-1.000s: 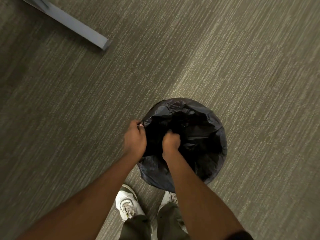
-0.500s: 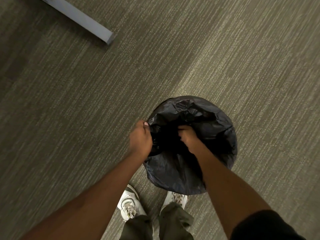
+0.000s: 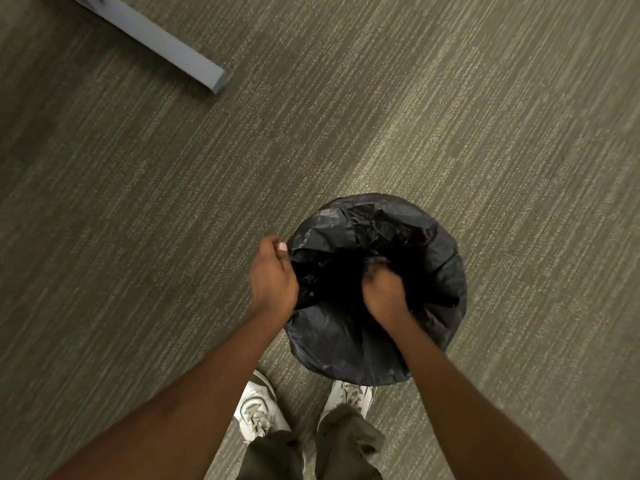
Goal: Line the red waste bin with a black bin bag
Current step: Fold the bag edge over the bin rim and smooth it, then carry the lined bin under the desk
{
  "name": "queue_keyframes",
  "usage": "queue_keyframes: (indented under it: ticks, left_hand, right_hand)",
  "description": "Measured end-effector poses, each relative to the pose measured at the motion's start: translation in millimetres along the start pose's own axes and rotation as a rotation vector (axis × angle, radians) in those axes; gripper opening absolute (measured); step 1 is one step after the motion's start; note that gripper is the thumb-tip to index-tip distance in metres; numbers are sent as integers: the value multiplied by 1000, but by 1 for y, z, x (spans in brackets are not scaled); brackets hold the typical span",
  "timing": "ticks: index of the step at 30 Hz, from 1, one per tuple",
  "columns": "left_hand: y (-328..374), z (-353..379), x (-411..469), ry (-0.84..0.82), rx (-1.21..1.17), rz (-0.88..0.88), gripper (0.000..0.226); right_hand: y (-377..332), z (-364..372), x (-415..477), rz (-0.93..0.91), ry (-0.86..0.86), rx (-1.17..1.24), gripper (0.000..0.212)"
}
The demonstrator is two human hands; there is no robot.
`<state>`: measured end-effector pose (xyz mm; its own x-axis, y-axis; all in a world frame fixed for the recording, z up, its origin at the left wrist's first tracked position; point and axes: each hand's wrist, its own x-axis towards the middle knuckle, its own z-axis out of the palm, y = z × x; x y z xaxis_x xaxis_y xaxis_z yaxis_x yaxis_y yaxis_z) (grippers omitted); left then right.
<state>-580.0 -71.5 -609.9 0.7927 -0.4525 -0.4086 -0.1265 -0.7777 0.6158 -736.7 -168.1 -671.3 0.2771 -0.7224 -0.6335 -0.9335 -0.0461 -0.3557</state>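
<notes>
Nearest the camera, two legs in dark olive trousers (image 3: pixel 311 452) end in a pair of white shoes: the left shoe (image 3: pixel 258 408) stands clear on the carpet; the right shoe (image 3: pixel 349 396) has its toe tucked under the near edge of the bag. Two bare forearms reach forward and down from the bottom corners toward a round, dark shape on the floor just ahead of the feet.

That shape is the black bin bag (image 3: pixel 346 341); it drapes over the whole opening and down the near side of the waste bin, so none of the bin's red shows and the bin itself is hidden beneath the plastic; the film is crumpled and faintly glossy, with a deep dark hollow in the middle.

The left hand (image 3: pixel 273 278) sits at the bag's left edge, its grip pinched together on a fold of the plastic there, the thumbnail showing pale at the top. The right hand (image 3: pixel 382 292) is over the middle of the opening, curled into a fist with its grip clamped on bag material; it is slightly blurred and the fingertips are lost in the dark hollow.

All around lies the grey-green striped carpet (image 3: pixel 502 133); well beyond the bag, at upper left, a grey flat bar (image 3: pixel 166 53) rests on the floor, running diagonally out of view.
</notes>
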Motion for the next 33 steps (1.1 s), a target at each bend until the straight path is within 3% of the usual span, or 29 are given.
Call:
queue_keyframes:
  ticks: [3, 8, 10, 12, 16, 20, 22, 24, 26, 29, 31, 33]
  left_hand:
    - [-4, -2, -7, 80, 55, 17, 29]
    - [-8, -2, -27, 66, 82, -24, 32]
    - [-6, -4, -32, 88, 56, -32, 32]
    - [-3, -5, -36, 106, 55, -35, 31]
    - [0, -8, -44, 93, 183, -75, 37]
    - [2, -11, -53, 20, 316, -222, 51]
    - [2, -10, -60, -33, 369, -251, 50]
    - [1, -8, -66, -90, 389, -314, 49]
    - [0, -6, -69, -157, 361, -406, 50]
    - [-8, -3, -67, -249, 208, -502, 48]
    - [-13, -4, -63, -287, 103, -515, 40]
    - [-17, -8, -58, -297, 18, -532, 33]
  right_hand:
    - [5, 14, -46, -85, 25, -180, 24]
    - [25, 28, -81, -97, -338, -446, 33]
    - [24, 22, -81, -96, -345, -431, 33]
    - [17, 8, -79, -116, -246, -379, 31]
    - [7, -39, -73, -186, 203, -201, 22]
    - [23, -84, -67, 29, 488, -191, 32]
    - [39, -101, -63, 163, 407, -285, 59]
    - [55, -113, -54, 234, 201, -237, 77]
    - [62, -120, -45, 252, 14, -22, 68]
    - [64, -125, -44, 238, -133, 211, 31]
    - [64, -126, -45, 281, -169, 342, 29]
    - [64, -127, -44, 257, -165, 312, 30]
